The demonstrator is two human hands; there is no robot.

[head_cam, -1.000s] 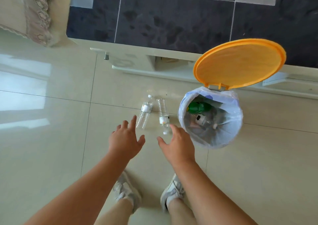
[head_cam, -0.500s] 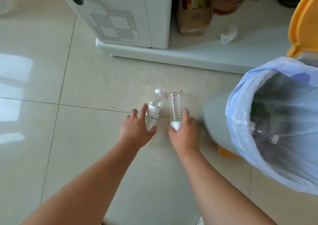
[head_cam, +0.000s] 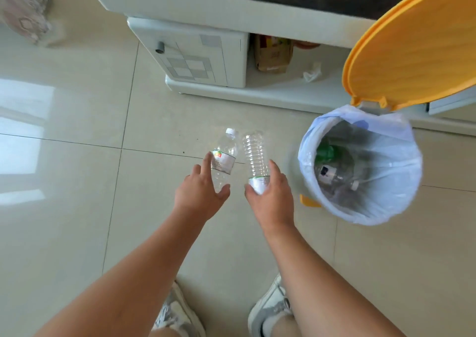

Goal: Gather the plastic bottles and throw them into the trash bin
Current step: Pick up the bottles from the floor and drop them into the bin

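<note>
The person stands over the pale tiled floor point(head_cam: 77, 208), both arms stretched forward and down. The left hand point(head_cam: 199, 195) is wrapped around the lower body of a clear bottle with a white cap point(head_cam: 223, 161); thumb on one side, fingers on the other, the cap pointing away past the fingertips. The right hand point(head_cam: 273, 195) pinches the labelled end of a ribbed clear bottle point(head_cam: 255, 157), whose ribbed length sticks out beyond the fingers, away from the person. The two bottles sit side by side, just apart, each held off the floor.

Off to the outer side of the right hand's grip, near but not touching, stands the trash bin point(head_cam: 360, 215), lined with a pale blue bag, its orange lid point(head_cam: 412, 43) tipped up and open. Inside the bin lie a green bottle point(head_cam: 325, 151) and some clear ones. Beyond both held bottles is a white cabinet point(head_cam: 201, 53). Grey sneakers point(head_cam: 270, 308) show below the forearms.
</note>
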